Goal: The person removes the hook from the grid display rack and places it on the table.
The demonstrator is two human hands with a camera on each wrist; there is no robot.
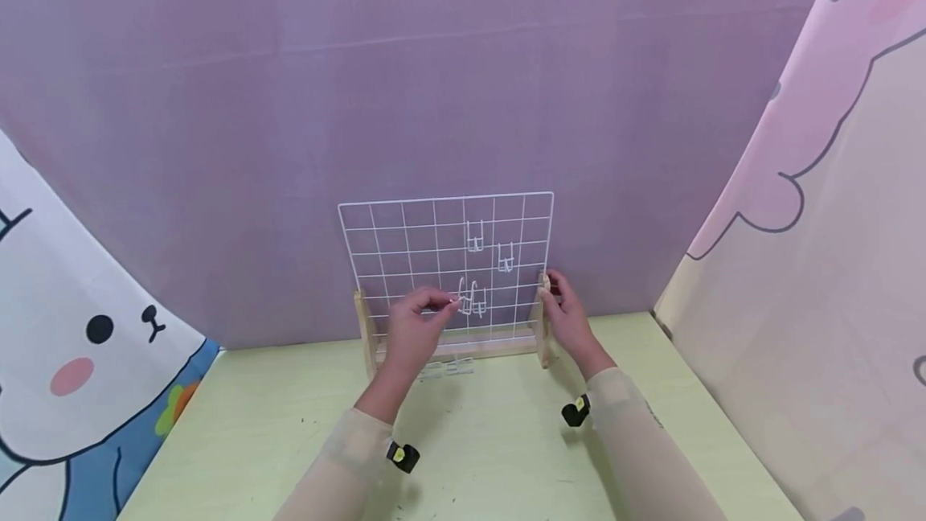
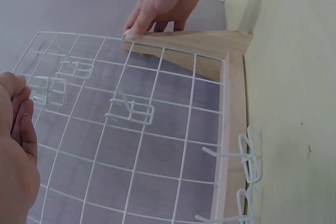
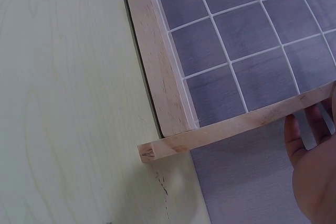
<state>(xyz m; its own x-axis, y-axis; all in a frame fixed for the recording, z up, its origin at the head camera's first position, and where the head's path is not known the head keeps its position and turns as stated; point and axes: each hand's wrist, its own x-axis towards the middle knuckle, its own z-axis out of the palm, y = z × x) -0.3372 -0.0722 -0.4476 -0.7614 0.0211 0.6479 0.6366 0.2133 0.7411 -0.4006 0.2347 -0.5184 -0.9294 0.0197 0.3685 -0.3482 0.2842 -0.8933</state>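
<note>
A white wire grid panel [image 1: 419,252] stands upright in a wooden stand [image 1: 365,332]. My left hand [image 1: 415,332] pinches a small white wire hook [image 1: 464,304] between thumb and fingertips, in front of the panel's lower middle. Beside it, a similar hook [image 2: 140,113] hangs on the grid. Two more hang higher: an upper hook [image 1: 474,239] and one to its right, a second hook [image 1: 506,260]. My right hand [image 1: 571,324] grips the top of the stand's right upright [image 3: 231,129]; its fingers are partly hidden behind the wood.
Loose white hooks [image 2: 251,156] lie on the pale wood-grain table [image 1: 492,441] by the stand's base bar. A purple-grey cloth [image 1: 448,103] hangs behind the stand. Cartoon-printed cloths flank both sides, with a bear-like face [image 1: 87,376] at left.
</note>
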